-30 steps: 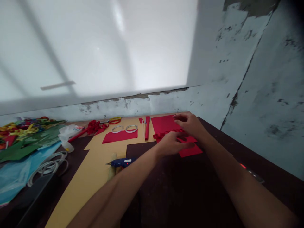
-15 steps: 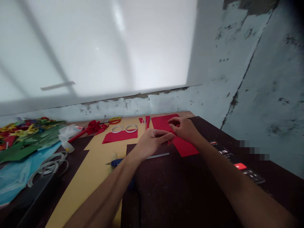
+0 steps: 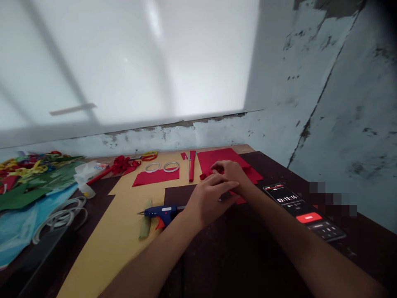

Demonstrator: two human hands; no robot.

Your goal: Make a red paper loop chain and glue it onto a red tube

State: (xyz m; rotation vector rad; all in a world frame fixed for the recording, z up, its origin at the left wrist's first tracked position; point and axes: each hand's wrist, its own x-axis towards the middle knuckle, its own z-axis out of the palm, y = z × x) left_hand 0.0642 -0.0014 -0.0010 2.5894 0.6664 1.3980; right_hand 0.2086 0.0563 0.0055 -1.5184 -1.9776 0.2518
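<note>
My right hand [image 3: 231,173] is above the front part of a red paper sheet [image 3: 214,157]. Its fingers are bent and closed around a crumpled red paper piece [image 3: 203,176], partly hidden by both hands. My left hand [image 3: 209,198] lies just in front, its fingers stretched out across the right wrist and its thumb apart; I see nothing in it. To its left rests a blue glue gun [image 3: 164,212] with an orange trigger, its nozzle over a small greenish roll [image 3: 145,225].
A rolled red paper tube [image 3: 192,165], two tape rolls [image 3: 171,167] and scissors [image 3: 149,156] lie at the back. A red paper flower [image 3: 122,164] is at left, with a cable [image 3: 58,215] nearer me. A phone [image 3: 297,207] lies right, beside my forearm.
My right hand has come lower and nearer me, to the crumpled red piece. My left hand has opened from a pinch and moved down, uncovering the glue gun. More of the phone shows.
</note>
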